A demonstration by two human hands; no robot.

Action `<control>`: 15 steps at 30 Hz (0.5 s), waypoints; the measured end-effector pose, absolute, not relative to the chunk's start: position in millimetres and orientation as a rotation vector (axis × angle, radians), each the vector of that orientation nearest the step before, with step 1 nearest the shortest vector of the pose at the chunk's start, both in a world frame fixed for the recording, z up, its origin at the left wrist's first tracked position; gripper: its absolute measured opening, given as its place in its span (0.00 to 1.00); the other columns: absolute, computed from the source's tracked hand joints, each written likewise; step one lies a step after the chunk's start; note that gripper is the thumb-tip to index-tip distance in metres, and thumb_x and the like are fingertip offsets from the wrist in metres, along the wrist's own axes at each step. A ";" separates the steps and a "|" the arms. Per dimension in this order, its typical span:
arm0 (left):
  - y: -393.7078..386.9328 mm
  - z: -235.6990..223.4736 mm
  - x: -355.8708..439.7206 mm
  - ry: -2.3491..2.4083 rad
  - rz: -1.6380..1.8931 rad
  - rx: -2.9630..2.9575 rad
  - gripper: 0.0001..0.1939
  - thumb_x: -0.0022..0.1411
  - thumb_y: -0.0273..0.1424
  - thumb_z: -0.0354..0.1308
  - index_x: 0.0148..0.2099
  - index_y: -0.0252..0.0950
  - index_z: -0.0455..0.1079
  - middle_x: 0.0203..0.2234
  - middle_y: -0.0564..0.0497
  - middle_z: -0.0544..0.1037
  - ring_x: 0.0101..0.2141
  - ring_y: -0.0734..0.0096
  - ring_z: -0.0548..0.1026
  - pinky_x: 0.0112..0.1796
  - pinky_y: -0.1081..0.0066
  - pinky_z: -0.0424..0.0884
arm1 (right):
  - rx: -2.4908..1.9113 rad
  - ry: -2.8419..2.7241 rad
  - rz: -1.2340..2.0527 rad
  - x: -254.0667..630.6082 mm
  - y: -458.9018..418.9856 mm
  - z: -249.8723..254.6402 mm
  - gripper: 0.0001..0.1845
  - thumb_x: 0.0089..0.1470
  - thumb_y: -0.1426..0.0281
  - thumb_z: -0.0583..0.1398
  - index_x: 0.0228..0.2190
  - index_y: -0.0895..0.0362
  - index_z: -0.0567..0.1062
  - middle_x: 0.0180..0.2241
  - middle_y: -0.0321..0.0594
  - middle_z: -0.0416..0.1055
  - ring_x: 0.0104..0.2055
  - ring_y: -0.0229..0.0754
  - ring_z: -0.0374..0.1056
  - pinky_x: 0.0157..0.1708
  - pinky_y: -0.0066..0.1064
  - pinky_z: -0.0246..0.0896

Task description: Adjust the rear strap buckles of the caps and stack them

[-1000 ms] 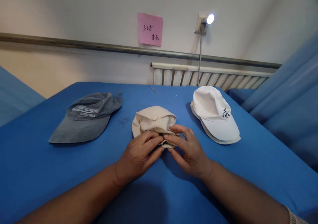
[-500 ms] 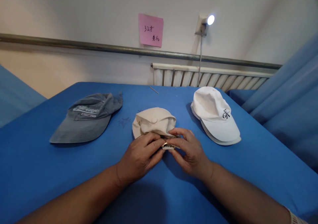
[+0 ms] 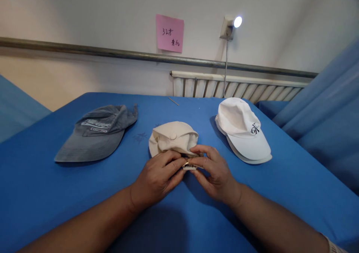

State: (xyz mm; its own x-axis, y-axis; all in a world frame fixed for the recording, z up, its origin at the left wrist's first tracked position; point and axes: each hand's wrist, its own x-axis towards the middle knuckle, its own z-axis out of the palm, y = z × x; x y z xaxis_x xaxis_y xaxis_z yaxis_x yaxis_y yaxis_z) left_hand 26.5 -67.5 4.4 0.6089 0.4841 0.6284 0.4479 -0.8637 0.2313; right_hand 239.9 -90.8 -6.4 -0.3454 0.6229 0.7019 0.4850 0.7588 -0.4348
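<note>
- Head view: since the earliest frame, the small shiny-edged piece (image 3: 190,166) at the near edge of the beige cap (image 3: 175,133) has tilted to look flatter, and the cap's top has sunk slightly; both hands have barely shifted.
- The left hand (image 3: 158,174) is nearly closed, fingertips pinching the beige cap's near edge beside that piece.
- The right hand (image 3: 215,173) is partly curled, thumb below and fingers above, gripping the same edge from the other side.
- The beige cap sits at the middle of the blue-covered worktop (image 3: 92,193), just beyond the hands.
- A gray cap (image 3: 98,133) lies to the left, brim toward the person.
- On the right, a white cap (image 3: 238,122) rests on another white brim (image 3: 263,161).
- A thin stick (image 3: 173,101) lies near the far edge.
</note>
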 end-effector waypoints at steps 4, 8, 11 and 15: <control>-67.1 5.3 25.5 0.815 1.138 2.806 0.14 0.64 0.26 0.58 0.52 0.37 0.72 0.37 0.47 0.77 0.37 0.67 0.77 0.38 0.69 0.76 | -0.841 -1.994 0.195 239.1 -91.1 -6.8 0.14 0.58 0.76 0.58 0.46 0.53 0.71 0.50 0.47 0.70 0.54 0.48 0.67 0.50 0.44 0.66; -67.3 6.1 24.3 0.821 1.142 2.862 0.15 0.63 0.24 0.59 0.52 0.36 0.71 0.36 0.47 0.77 0.36 0.68 0.76 0.36 0.70 0.75 | -0.865 -1.972 0.206 238.7 -92.2 -7.7 0.16 0.53 0.79 0.58 0.43 0.53 0.68 0.52 0.48 0.68 0.54 0.49 0.66 0.51 0.46 0.65; -67.5 5.5 23.7 0.802 1.167 2.890 0.15 0.63 0.23 0.60 0.52 0.35 0.71 0.36 0.47 0.77 0.36 0.68 0.76 0.36 0.69 0.75 | -0.862 -1.973 0.179 239.2 -92.6 -7.9 0.16 0.51 0.80 0.59 0.41 0.54 0.68 0.51 0.48 0.67 0.53 0.49 0.67 0.51 0.46 0.65; -67.4 4.0 23.2 0.792 1.167 2.889 0.16 0.62 0.23 0.60 0.52 0.35 0.70 0.36 0.47 0.77 0.35 0.68 0.76 0.36 0.69 0.74 | -0.847 -1.972 0.148 239.6 -92.2 -7.3 0.15 0.53 0.80 0.59 0.42 0.54 0.68 0.51 0.48 0.68 0.53 0.48 0.67 0.50 0.45 0.65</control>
State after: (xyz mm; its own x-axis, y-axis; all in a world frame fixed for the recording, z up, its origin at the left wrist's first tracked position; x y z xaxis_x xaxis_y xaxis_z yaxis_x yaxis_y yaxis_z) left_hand 23.2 -67.4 4.0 0.6157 0.4157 0.6695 0.4690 -0.8760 0.1126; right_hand 239.6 -92.2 -7.3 -0.3080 0.6165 0.7246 0.5013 0.7525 -0.4271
